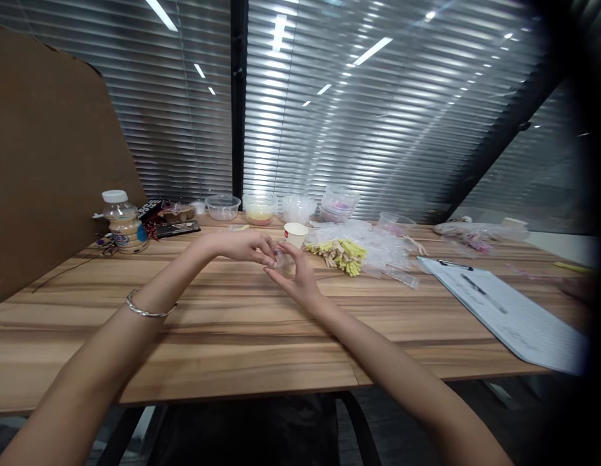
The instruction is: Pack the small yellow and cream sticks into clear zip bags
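Forearms (392, 362): two, reached from the frame's lower corners.
Left hand (249, 247): pinched one piece of clear plastic (283, 261) at frame centre.
Right hand (300, 278): fingertips met the plastic, perhaps steadying it; whether they gripped, I could not tell.
Cup (295, 237): one, just behind the hands, probably for easy reach.
Strips (340, 255): one heap, right of centre, uncountable.
Tubs (223, 208): at least four, upper centre, apparently set back to give working room on the worktop (223, 336).
Pen (482, 292): one, on one clipboard (517, 336), frame right, likely kept ready.

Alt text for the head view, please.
The left hand and right hand meet over a wooden table, a small clear plastic piece between them. Behind the hands stands a cup; a yellow bundle and a clipboard lie to the right.
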Demonstrator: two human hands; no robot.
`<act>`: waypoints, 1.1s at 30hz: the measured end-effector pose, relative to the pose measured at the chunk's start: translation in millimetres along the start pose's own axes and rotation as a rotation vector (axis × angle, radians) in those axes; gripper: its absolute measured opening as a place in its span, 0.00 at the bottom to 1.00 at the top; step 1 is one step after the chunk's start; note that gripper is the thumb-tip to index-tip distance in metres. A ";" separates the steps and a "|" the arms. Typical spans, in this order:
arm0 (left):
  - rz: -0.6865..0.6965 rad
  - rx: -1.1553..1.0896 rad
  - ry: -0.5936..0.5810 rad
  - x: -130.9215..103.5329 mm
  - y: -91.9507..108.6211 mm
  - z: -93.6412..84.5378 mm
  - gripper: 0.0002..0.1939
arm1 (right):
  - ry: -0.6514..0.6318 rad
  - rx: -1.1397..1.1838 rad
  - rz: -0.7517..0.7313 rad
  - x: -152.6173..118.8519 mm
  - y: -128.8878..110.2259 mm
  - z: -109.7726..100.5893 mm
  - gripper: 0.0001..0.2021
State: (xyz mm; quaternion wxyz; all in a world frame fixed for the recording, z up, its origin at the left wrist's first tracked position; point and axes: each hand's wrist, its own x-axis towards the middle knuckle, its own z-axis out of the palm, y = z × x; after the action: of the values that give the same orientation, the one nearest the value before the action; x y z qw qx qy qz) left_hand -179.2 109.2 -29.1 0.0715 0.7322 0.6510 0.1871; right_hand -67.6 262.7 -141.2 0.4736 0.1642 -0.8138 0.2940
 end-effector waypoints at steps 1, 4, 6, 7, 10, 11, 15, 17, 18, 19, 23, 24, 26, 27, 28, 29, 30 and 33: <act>0.000 -0.004 -0.043 0.1 -0.4 0.1 0.12 | -0.014 0.007 0.013 -0.3 0.2 0.2 0.28; -0.022 0.004 -0.105 0.0 -0.6 -0.4 0.11 | -0.032 0.033 0.041 -1.0 2.2 0.7 0.30; -0.025 0.033 -0.077 -0.3 0.3 -1.0 0.10 | -0.027 0.042 0.047 -1.1 3.5 1.1 0.31; -0.020 0.045 -0.069 -0.5 0.8 -1.2 0.10 | -0.027 0.045 0.050 -0.9 3.8 1.2 0.31; -0.009 0.060 -0.060 -0.3 2.5 -2.0 0.09 | -0.034 0.064 0.065 0.6 3.3 1.4 0.31; -0.009 0.060 -0.056 0.0 2.7 -2.2 0.08 | -0.033 0.073 0.078 1.3 2.8 1.3 0.31; -0.009 0.063 0.003 2.7 0.6 -1.9 0.08 | -0.020 0.109 0.135 4.1 1.0 0.7 0.32; 0.003 0.063 0.051 3.8 -2.1 -1.1 0.07 | -0.022 0.126 0.143 5.1 0.5 0.8 0.33; 0.007 0.065 0.078 4.1 -3.5 -0.5 0.08 | -0.025 0.136 0.147 5.4 0.4 1.0 0.33; 0.009 0.073 0.108 4.3 -4.7 0.1 0.08 | -0.026 0.145 0.156 5.8 0.2 1.2 0.32; -0.036 0.181 0.235 4.3 -5.7 2.7 0.12 | 0.015 0.187 0.249 7.1 1.0 2.4 0.31; -0.050 0.224 0.258 4.5 -5.1 3.4 0.13 | 0.032 0.197 0.275 7.2 1.7 2.7 0.31; -0.070 0.326 0.290 5.6 -3.2 5.4 0.13 | 0.063 0.208 0.318 7.1 3.9 3.3 0.31; -0.076 0.384 0.305 6.6 -2.3 6.6 0.13 | 0.073 0.209 0.334 6.8 5.1 3.8 0.31; -0.079 0.440 0.318 7.7 -1.5 7.9 0.13 | 0.080 0.210 0.347 6.5 6.3 4.3 0.31; -0.079 0.492 0.326 9.0 -0.9 9.4 0.13 | 0.082 0.213 0.358 6.1 7.2 4.9 0.32; -0.076 0.532 0.330 10.3 -0.6 11.0 0.13 | 0.081 0.221 0.365 5.7 7.7 5.5 0.32; -0.056 0.565 0.322 13.3 -1.7 15.7 0.13 | 0.059 0.269 0.369 5.1 6.6 7.2 0.32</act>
State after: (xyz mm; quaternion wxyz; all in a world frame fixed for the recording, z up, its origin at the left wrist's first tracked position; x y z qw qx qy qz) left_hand -174.0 124.6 -41.8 -0.2331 0.6659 0.7000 0.1104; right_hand -78.5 263.3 -141.6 0.4094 0.0658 -0.7694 0.4859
